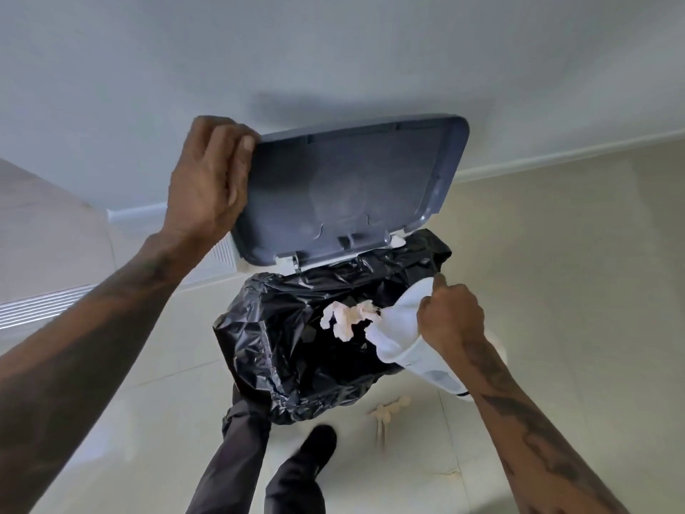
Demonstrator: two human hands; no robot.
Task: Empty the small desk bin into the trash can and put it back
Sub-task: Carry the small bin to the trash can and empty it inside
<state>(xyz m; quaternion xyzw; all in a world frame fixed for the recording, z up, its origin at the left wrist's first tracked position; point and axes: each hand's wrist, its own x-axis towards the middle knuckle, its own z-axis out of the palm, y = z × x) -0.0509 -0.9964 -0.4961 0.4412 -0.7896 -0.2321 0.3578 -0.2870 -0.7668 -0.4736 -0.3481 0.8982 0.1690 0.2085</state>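
Observation:
The trash can (pixel 259 350), lined with a black bag, stands on the floor below me with its grey lid (pixel 344 187) raised against the wall. My left hand (pixel 207 176) grips the lid's upper left corner. My right hand (pixel 450 315) holds the small white desk bin (pixel 415 350) tipped on its side over the can's right edge, mouth pointing left. Crumpled white and pinkish paper (pixel 348 317) hangs in the air just outside the bin's mouth, over the dark opening of the bag.
A pale wall with a white baseboard (pixel 556 157) runs behind the can. My dark trouser legs and a black shoe (pixel 315 450) stand right in front of it. A white vent grille (pixel 37 309) lies at the left. Glossy beige floor tiles surround everything.

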